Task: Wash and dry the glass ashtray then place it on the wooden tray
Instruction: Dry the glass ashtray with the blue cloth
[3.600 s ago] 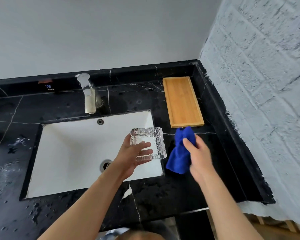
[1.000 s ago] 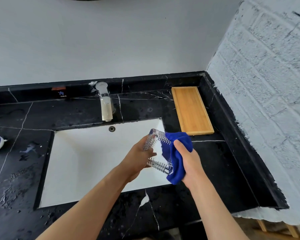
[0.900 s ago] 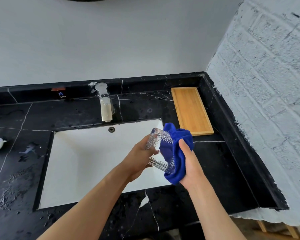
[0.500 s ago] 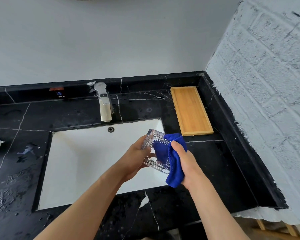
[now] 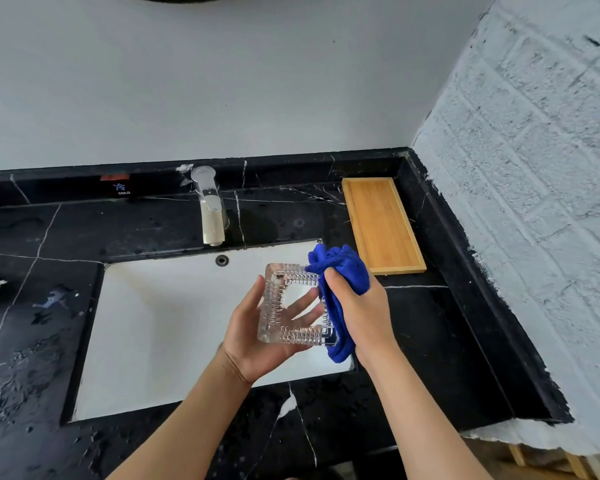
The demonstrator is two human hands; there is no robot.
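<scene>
Drying is in hand: above the white sink basin [image 5: 160,327], the left hand [image 5: 257,337] cradles the square ribbed clear glass ashtray [image 5: 293,304] while the right hand [image 5: 361,310] grips a blue cloth [image 5: 343,268] against its right rim. Next, I judge, comes finishing the wipe, then carrying it to the far-right empty wooden tray [image 5: 381,223].

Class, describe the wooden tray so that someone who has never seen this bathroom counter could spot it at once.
Start at the white sink set in the black marble counter. Look to its far right corner, by the painted brick wall. There lies the wooden tray, a shallow, empty, honey-coloured rectangle, the only pale wooden thing on the dark stone.
</scene>
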